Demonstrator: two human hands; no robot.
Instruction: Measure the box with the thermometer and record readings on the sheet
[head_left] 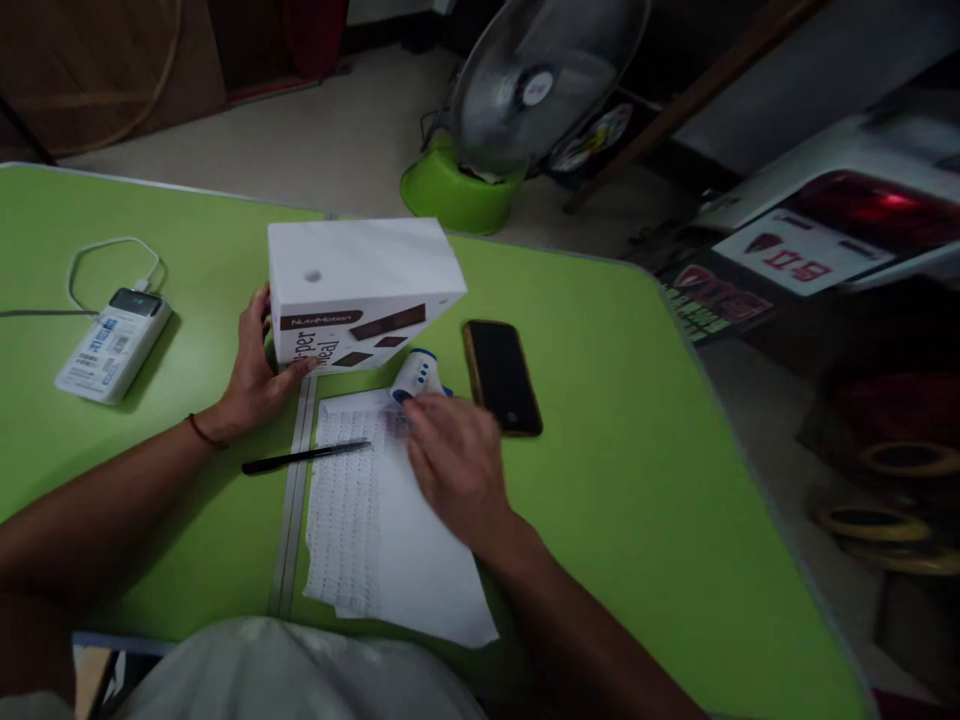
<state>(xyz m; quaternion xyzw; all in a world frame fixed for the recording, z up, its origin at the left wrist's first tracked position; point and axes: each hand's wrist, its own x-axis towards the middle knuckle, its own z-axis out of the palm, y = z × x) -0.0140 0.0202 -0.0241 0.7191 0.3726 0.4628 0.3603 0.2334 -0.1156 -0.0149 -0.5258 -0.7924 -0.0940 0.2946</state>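
My left hand (pixel 259 375) grips the left end of a white cardboard box (pixel 367 260), thumb on its printed front and fingers behind. The front reads "NutriMotion" over dark pictures; the box is tilted at the far side of the paper. My right hand (pixel 457 460) is over the paper's upper right, its fingers curled and smeared by motion. Right by its fingertips is a small white-and-blue device (pixel 420 372), perhaps a thermometer gun, partly covered by the hand. Whether the fingers hold it, I cannot tell. Beneath are printed paper sheets (pixel 420 560) with a torn edge.
A black pen (pixel 307 456) lies across the paper's left edge. To the right rests a dark phone (pixel 502 378) in a brown case. A white power bank (pixel 114 348) with cables sits at left on the green table (pixel 637 480). A fan (pixel 536 90) stands beyond.
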